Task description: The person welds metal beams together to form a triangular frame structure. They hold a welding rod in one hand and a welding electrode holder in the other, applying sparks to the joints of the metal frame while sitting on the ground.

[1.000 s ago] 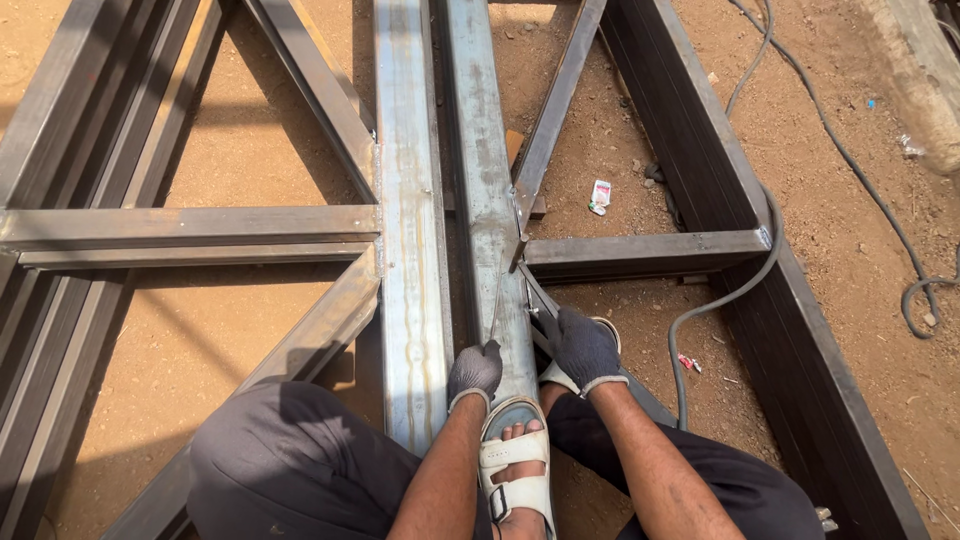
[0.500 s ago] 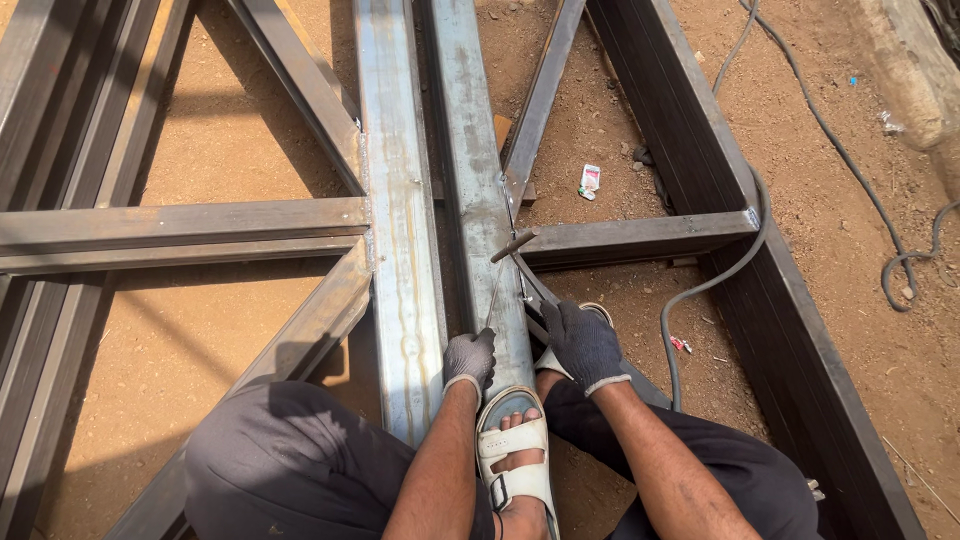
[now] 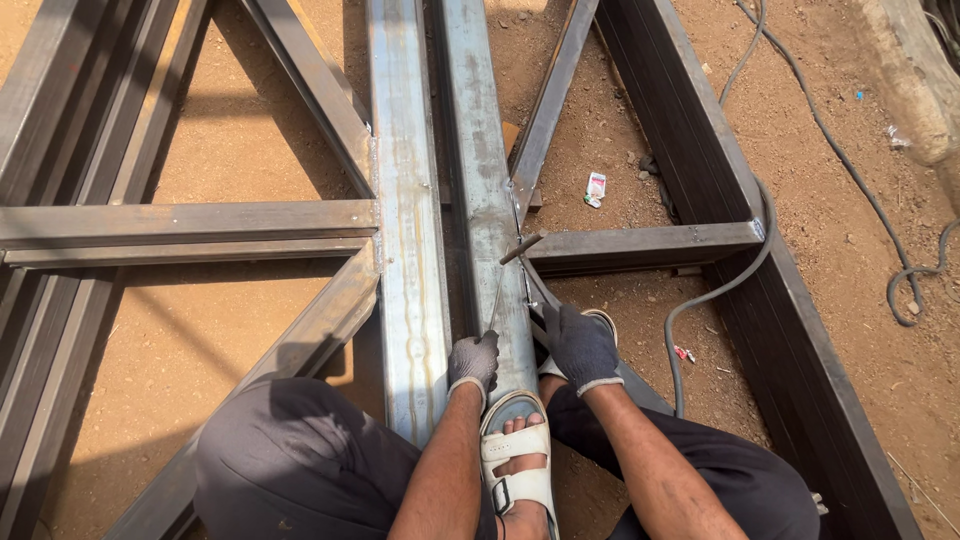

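My gloved left hand (image 3: 472, 362) grips the thin wire handle of a chipping hammer (image 3: 520, 247). Its small dark head lies at the joint where a short cross bar (image 3: 650, 243) meets the long grey steel tube (image 3: 480, 170). My gloved right hand (image 3: 582, 347) sits just right of that tube, fingers curled over a diagonal steel bar (image 3: 538, 303) that runs down from the joint. My sandalled foot (image 3: 515, 455) rests on the tube's near end, between my forearms.
A second long tube (image 3: 410, 200) lies parallel on the left, with cross and diagonal bars welded to it. A tall dark steel beam (image 3: 720, 170) borders the right side. A grey cable (image 3: 700, 300) loops over it onto reddish dirt, and more cable (image 3: 905, 290) lies farther right.
The hammer head has lifted slightly and now sits at the joint. Both hands stay in nearly the same places, and the view has shifted a little.
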